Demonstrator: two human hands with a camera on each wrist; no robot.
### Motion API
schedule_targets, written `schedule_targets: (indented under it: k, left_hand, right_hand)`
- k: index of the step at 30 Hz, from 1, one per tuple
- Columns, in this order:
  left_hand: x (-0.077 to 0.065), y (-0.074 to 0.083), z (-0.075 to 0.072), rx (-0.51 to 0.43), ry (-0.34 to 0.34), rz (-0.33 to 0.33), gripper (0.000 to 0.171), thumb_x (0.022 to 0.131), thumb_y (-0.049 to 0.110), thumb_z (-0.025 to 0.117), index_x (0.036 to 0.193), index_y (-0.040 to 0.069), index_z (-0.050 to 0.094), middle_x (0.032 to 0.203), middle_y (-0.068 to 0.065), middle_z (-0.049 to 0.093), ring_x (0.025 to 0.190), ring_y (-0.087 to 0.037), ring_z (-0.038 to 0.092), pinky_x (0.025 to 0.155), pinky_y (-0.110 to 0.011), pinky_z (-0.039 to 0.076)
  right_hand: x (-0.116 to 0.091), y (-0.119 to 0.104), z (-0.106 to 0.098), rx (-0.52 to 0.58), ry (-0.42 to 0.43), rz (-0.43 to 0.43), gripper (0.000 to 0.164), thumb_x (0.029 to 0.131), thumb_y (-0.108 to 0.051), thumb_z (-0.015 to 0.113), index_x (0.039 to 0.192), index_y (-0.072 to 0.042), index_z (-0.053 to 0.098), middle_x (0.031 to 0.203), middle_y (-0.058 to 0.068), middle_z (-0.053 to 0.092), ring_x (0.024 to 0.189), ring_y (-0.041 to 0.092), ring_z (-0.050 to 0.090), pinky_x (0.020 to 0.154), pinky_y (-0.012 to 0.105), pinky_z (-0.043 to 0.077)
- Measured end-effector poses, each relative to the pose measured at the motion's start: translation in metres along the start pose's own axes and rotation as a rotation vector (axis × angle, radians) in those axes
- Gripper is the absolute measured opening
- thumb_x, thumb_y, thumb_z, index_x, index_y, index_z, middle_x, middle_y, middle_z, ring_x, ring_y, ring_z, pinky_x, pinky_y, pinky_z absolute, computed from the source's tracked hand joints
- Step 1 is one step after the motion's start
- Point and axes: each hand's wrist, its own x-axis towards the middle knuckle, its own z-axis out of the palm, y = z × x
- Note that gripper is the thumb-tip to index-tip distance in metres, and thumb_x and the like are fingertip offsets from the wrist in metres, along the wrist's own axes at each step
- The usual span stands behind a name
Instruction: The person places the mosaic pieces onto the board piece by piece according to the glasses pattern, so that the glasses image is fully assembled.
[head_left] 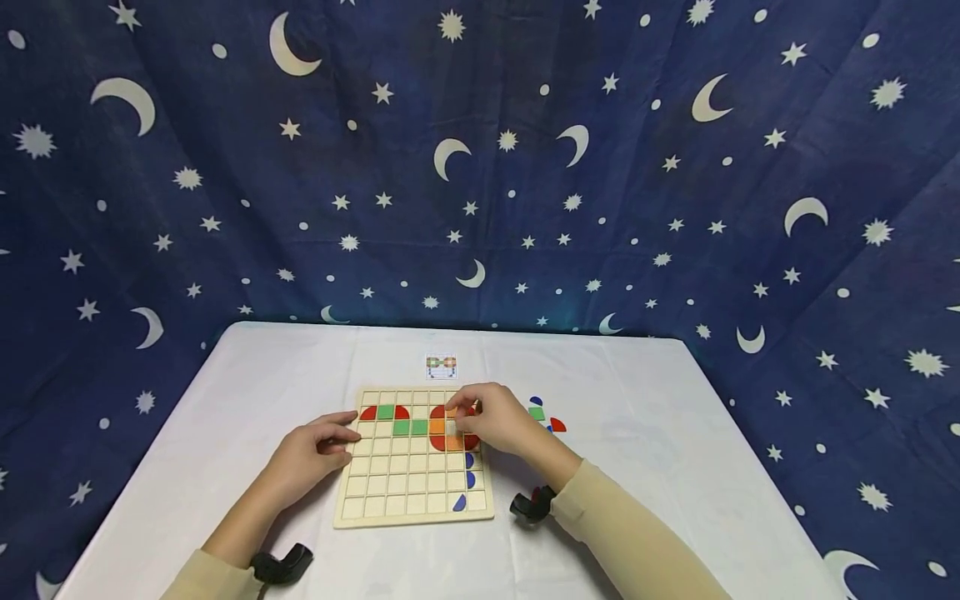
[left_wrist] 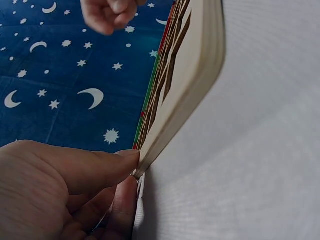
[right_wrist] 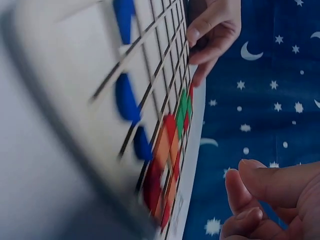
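A light wooden grid board [head_left: 375,485] lies on the table. My left hand [head_left: 310,458] touches its left edge with the fingertips; the left wrist view shows thumb and finger right at that edge. Over the upper right of the board hovers my right hand [head_left: 491,417], its thumb and index fingertips close together and no piece showing between them in the right wrist view. Beneath it is a ring of red corner pieces and orange squares [head_left: 437,426], partly hidden by the hand. Green squares [head_left: 410,427] with red pieces [head_left: 368,413] sit left of the ring. Blue pieces [head_left: 470,480] sit below it.
A small pattern card [head_left: 441,367] lies behind the board. Loose pieces, among them a green one [head_left: 536,413] and a red one [head_left: 557,425], are to the right on the white table [head_left: 637,433]. A starry blue cloth [head_left: 480,208] hangs behind.
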Motion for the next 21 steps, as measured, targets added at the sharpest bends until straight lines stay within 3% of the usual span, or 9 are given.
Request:
schedule_targets:
  k: [5, 15, 21]
  left_hand:
    - [-0.001, -0.002, 0.001, -0.010, -0.003, -0.013, 0.027, 0.090, 0.004, 0.080, 0.115, 0.013, 0.082, 0.158, -0.008, 0.061, 0.110, -0.014, 0.070, 0.084, -0.016, 0.056]
    - [-0.001, -0.004, 0.001, 0.015, -0.001, -0.006, 0.027, 0.090, 0.006, 0.080, 0.115, 0.015, 0.082, 0.158, -0.006, 0.062, 0.118, -0.019, 0.069, 0.086, -0.017, 0.055]
    - [0.001, -0.004, 0.000, 0.008, -0.006, -0.003, 0.027, 0.091, 0.006, 0.080, 0.116, 0.015, 0.081, 0.159, -0.007, 0.061, 0.120, -0.020, 0.070, 0.087, -0.016, 0.056]
  right_hand:
    - [-0.019, 0.024, -0.018, -0.039, 0.028, 0.009, 0.019, 0.094, -0.007, 0.077, 0.111, -0.014, 0.082, 0.087, -0.007, 0.069, 0.073, 0.017, 0.054, 0.058, 0.025, 0.045]
    - [-0.058, 0.072, -0.042, -0.062, 0.100, 0.133, 0.021, 0.091, -0.001, 0.080, 0.107, -0.014, 0.080, 0.084, -0.004, 0.066, 0.074, 0.017, 0.054, 0.058, 0.024, 0.044]
    - [-0.071, 0.092, -0.051, -0.098, 0.120, 0.180, 0.029, 0.087, 0.006, 0.080, 0.107, -0.016, 0.080, 0.081, -0.002, 0.062, 0.077, 0.016, 0.055, 0.065, 0.023, 0.045]
